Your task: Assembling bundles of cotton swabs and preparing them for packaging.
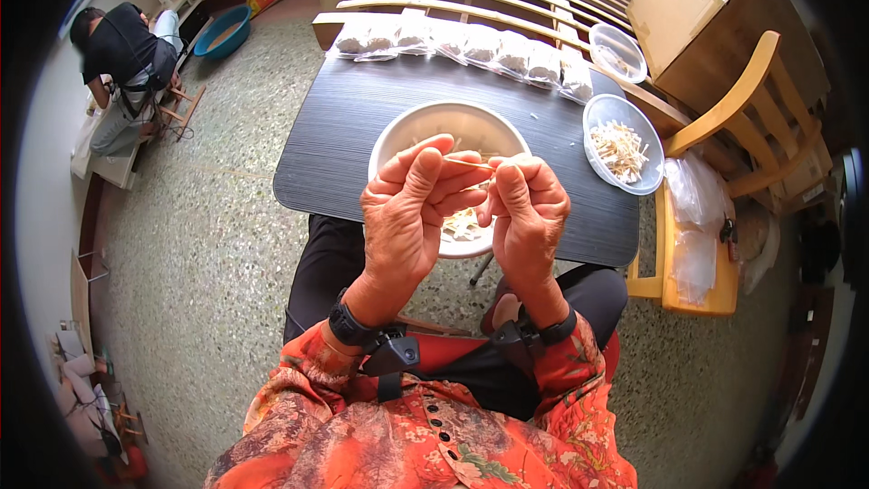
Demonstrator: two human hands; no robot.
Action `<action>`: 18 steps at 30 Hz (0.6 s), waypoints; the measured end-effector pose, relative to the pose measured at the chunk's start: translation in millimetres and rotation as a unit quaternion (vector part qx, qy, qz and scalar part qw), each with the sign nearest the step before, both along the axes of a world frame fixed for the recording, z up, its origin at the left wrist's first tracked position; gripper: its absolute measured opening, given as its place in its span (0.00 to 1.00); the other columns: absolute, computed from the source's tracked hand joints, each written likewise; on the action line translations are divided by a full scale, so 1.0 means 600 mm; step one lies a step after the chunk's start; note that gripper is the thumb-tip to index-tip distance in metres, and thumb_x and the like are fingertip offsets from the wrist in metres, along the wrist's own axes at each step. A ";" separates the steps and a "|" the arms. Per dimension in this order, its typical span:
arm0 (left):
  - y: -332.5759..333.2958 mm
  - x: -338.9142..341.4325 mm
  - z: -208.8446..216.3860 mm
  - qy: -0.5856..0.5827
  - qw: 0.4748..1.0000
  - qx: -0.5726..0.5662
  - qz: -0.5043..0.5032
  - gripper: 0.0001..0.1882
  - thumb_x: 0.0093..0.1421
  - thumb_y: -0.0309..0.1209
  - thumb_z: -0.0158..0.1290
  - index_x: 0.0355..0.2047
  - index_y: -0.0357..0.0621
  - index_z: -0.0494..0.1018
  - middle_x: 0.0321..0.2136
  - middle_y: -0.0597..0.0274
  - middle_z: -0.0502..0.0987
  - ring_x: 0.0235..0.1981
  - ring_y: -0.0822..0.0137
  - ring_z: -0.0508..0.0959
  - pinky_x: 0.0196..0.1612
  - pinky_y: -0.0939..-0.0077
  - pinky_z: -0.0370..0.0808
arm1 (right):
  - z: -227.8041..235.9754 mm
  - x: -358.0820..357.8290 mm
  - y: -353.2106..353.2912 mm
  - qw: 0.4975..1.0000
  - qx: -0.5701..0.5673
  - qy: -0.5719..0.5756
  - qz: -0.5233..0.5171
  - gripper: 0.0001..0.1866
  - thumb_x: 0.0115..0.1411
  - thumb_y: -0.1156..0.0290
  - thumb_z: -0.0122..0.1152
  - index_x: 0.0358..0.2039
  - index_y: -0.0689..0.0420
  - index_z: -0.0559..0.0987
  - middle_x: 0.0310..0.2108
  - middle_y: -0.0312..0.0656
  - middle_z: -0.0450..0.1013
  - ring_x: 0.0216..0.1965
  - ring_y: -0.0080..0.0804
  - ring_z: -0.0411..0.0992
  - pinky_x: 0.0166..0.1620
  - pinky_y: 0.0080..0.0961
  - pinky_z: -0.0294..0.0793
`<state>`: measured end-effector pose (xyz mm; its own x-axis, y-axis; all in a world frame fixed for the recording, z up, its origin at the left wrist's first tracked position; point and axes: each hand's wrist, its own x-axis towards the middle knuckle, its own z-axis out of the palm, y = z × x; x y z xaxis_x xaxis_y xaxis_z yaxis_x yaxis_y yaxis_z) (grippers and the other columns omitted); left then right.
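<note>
Over a white bowl [450,106], a thin pale strip [468,162] stretches between my fingertips; it looks like a dried stem, but I cannot tell its exact kind. My left hand [403,217] pinches one end between thumb and fingers. At the other end, my right hand [525,222] has thumb and forefinger closed on it. Similar pale pieces [462,225] lie in the bowl, partly hidden by my hands. To the right on the dark table [335,140], a clear plastic bowl [650,181] contains a heap of pale cut strips [619,152].
Several filled clear bags [480,43] line the table's far edge, before a slatted wooden frame [489,2]. A clear tub [618,52] and cardboard box [677,2] stand far right. Plastic bags [695,195] lie on a wooden chair [711,294]. Another person [127,45] sits far left, near a blue basin [237,34].
</note>
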<state>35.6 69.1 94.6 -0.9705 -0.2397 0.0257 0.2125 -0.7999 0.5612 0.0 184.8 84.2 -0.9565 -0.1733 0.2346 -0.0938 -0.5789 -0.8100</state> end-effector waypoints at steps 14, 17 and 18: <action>0.009 -0.011 -0.015 -0.008 0.993 -0.111 0.047 0.13 0.59 0.32 0.53 0.22 0.40 0.64 0.16 0.61 0.71 0.13 0.74 0.71 0.14 0.80 0.69 | -0.001 -0.015 -0.010 1.000 -0.014 0.020 0.015 0.09 0.59 0.75 0.54 0.23 0.59 0.69 0.19 0.32 0.67 0.17 0.13 0.63 0.21 0.10 0.62; 0.030 -0.020 -0.004 -0.037 0.986 -0.144 0.080 0.10 0.60 0.32 0.51 0.26 0.38 0.68 0.17 0.62 0.71 0.15 0.74 0.71 0.16 0.80 0.70 | 0.021 -0.013 0.017 0.995 0.098 -0.001 -0.002 0.06 0.60 0.74 0.54 0.26 0.61 0.73 0.21 0.34 0.70 0.18 0.14 0.65 0.20 0.11 0.63; 0.034 -0.021 -0.001 -0.052 0.983 -0.143 0.106 0.10 0.60 0.32 0.51 0.28 0.38 0.69 0.17 0.63 0.71 0.15 0.74 0.71 0.17 0.81 0.69 | 0.018 -0.015 0.015 0.993 0.113 0.007 -0.015 0.06 0.60 0.74 0.53 0.27 0.61 0.74 0.21 0.33 0.69 0.17 0.14 0.64 0.21 0.13 0.64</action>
